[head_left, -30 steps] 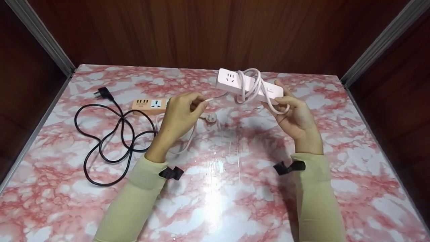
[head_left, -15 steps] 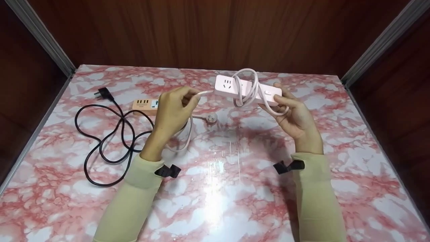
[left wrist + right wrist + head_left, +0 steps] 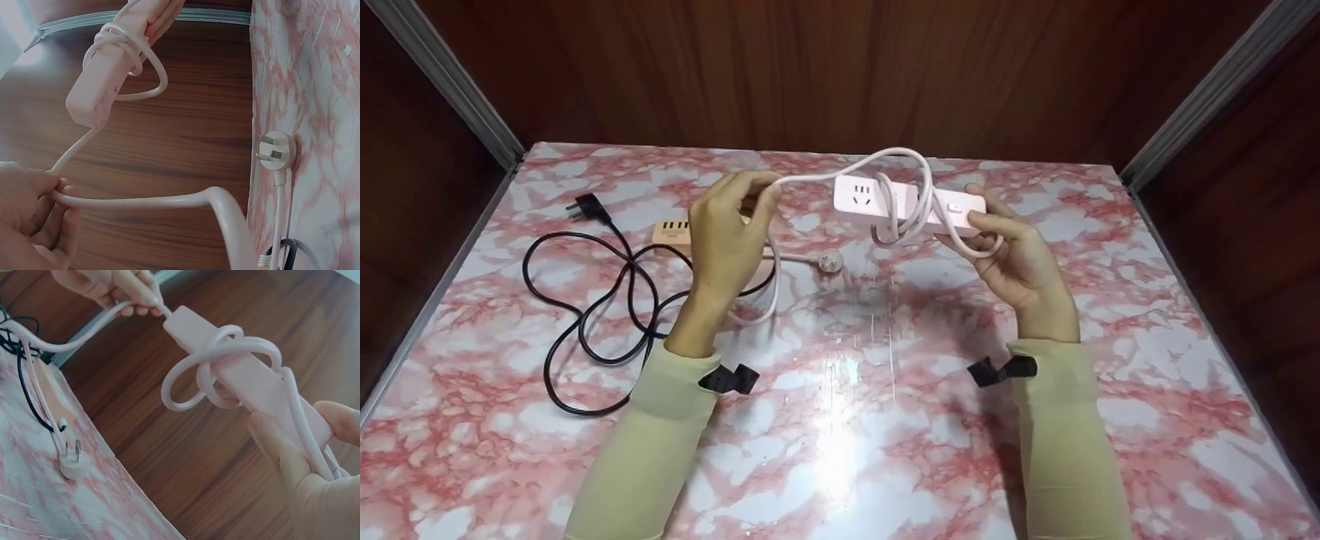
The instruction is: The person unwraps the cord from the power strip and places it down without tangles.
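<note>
My right hand (image 3: 1020,251) grips a pink power strip (image 3: 859,196) by its switch end, holding it above the table. Loose loops of the strip's pink cord (image 3: 901,152) wrap around its middle. Between thumb and fingers, my left hand (image 3: 729,232) pinches that cord, left of the strip; a stretch runs from the fingers back to the loops. From the left hand the cord hangs down to the table. Its pink plug (image 3: 277,151) lies there, prongs showing in the left wrist view. The right wrist view shows the loops around the strip (image 3: 247,382) from behind.
An orange power strip (image 3: 669,234) lies on the marbled table (image 3: 930,450), partly hidden behind my left hand. Its black cord (image 3: 556,352) spreads in loops at the left, with a black plug (image 3: 591,208). A dark wooden panel (image 3: 810,75) stands behind the table.
My left hand has moved left and slightly up, drawing the cord with it. The top loop has loosened and stretched toward that hand. The strip has levelled a little; the right hand barely moved.
</note>
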